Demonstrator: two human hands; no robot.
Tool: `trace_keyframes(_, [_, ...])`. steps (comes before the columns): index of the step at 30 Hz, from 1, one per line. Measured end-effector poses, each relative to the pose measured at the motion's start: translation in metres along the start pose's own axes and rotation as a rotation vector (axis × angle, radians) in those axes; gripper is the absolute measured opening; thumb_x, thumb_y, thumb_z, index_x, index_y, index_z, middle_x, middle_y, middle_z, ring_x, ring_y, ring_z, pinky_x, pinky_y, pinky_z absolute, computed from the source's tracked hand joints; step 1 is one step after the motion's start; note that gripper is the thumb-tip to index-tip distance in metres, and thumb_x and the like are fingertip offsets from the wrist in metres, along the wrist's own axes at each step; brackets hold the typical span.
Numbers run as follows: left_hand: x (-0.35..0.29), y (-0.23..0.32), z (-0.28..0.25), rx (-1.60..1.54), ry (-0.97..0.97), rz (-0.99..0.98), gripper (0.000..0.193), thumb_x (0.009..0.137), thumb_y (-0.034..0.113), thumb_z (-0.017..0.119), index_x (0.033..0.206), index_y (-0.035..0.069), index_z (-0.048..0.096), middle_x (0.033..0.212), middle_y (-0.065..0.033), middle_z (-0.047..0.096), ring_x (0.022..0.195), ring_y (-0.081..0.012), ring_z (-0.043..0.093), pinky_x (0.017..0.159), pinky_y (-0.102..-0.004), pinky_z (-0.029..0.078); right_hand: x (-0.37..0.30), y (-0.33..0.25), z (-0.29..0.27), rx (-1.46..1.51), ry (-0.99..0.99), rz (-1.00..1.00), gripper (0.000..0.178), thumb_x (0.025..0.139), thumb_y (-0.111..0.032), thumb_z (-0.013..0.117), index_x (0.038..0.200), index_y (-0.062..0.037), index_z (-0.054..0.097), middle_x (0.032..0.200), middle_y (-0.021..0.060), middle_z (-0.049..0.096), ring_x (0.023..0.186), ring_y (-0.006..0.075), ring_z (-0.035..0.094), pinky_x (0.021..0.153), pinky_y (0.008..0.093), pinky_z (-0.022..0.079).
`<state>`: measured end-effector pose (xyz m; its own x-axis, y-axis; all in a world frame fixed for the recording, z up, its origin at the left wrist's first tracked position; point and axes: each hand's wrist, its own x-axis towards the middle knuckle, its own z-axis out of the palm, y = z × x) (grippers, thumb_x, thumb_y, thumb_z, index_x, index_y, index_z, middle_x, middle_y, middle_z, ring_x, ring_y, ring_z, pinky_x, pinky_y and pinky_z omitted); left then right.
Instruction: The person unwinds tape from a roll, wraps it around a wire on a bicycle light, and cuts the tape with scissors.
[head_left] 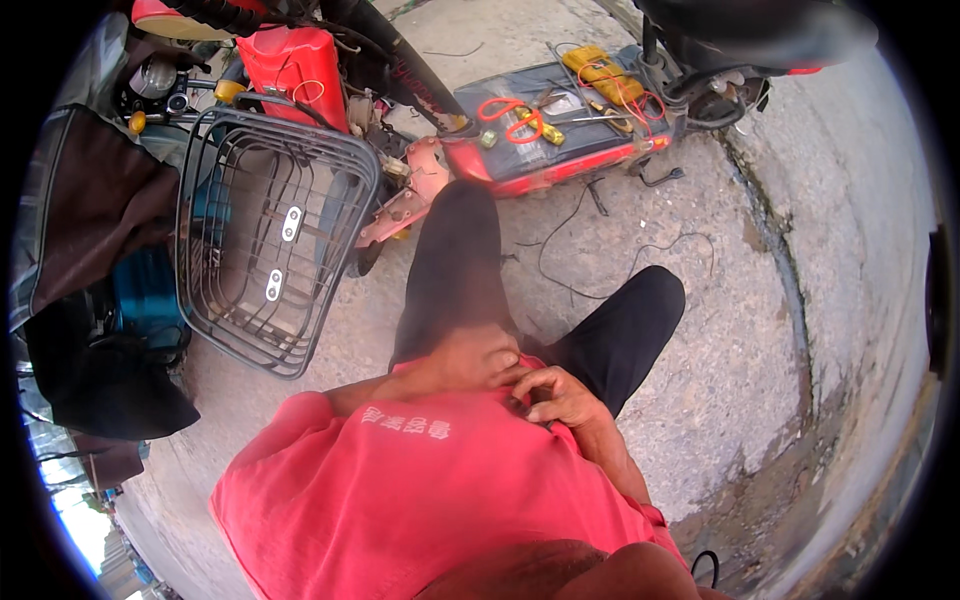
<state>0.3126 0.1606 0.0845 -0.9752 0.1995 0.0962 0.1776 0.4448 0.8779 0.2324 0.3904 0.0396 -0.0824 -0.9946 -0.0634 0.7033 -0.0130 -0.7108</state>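
- Red shirt (400,490): in the head view, the only view here, its lower front lies right at the 2 hands, over the lap and just above the dark trousers (445,265).
- The step in hand looks like fine finger work at the shirt's lower edge. To do it well, I would let the left hand (475,358) steady the cloth while the right hand (565,396) does the small, precise movements.
- Keeping the cloth slack should help, since a taut hem would probably tug against the fingertips. Bringing both wrists close to the body would likely make the grip steadier.
- A bit more light on the fingertips would be useful too: they work in a shaded fold, where anything small could easily slip and drop between the knees.
- Relative to the fingers, the cloth lies under and beside them on the wearer's side, and the trousers lie beyond. The 2 hands meet near the middle of the waist, the left one slightly farther from the body.
- The left fingers are curled inward. The right fingers are bent, with their tips drawn in near the thumb. I cannot tell whether either set is closed on cloth or on some small item.
- Well apart from both hands, the orange-handled scissors (527,128) and the yellow pouch (605,76) rest on the grey scooter deck (525,160).
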Motion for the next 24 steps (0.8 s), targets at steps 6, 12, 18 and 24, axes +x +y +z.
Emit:
trace_keyframes(6, [-0.005,0.005,-0.021,-0.433,-0.226,-0.382,0.043,0.100,0.035,0.060,0.126,0.002,0.060,0.113,-0.0116,0.063,0.091,-0.0208,0.065,0.078,-0.0354,0.054,-0.001,-0.016,0.010,0.067,0.074,-0.037,0.028,0.076,-0.007,0.077,0.103,0.0002,0.074,0.146,0.0182,0.055,0.135,0.0284,0.049,0.112,0.0422,0.036])
trace_keyframes(12, [-0.011,-0.017,0.005,-0.324,-0.007,-0.292,0.037,0.098,0.029,0.065,0.123,0.001,0.061,0.109,-0.0090,0.062,0.082,-0.0134,0.064,0.071,-0.0302,0.053,-0.006,-0.011,0.010,-0.045,0.232,-0.034,0.026,0.077,-0.007,0.075,0.101,0.0031,0.074,0.144,0.0155,0.055,0.125,0.0254,0.057,0.104,0.0393,0.044])
trace_keyframes(18, [0.008,0.006,0.017,-0.525,0.131,-0.585,0.022,0.099,0.018,0.064,0.114,0.001,0.062,0.102,-0.0059,0.062,0.071,-0.0096,0.062,0.063,-0.0256,0.052,0.002,-0.017,0.030,-0.084,0.445,0.224,0.020,0.081,-0.007,0.072,0.097,0.0051,0.072,0.132,0.0090,0.060,0.105,0.0185,0.063,0.085,0.0326,0.051])
trace_keyframes(24, [0.009,-0.001,0.033,-0.525,0.174,-0.502,0.021,0.100,0.018,0.064,0.112,0.001,0.062,0.100,-0.0060,0.061,0.069,-0.0090,0.062,0.061,-0.0254,0.052,-0.001,-0.004,0.035,0.057,0.534,0.293,0.016,0.086,-0.011,0.069,0.096,0.0003,0.073,0.111,0.0010,0.064,0.086,0.0115,0.061,0.073,0.0270,0.048])
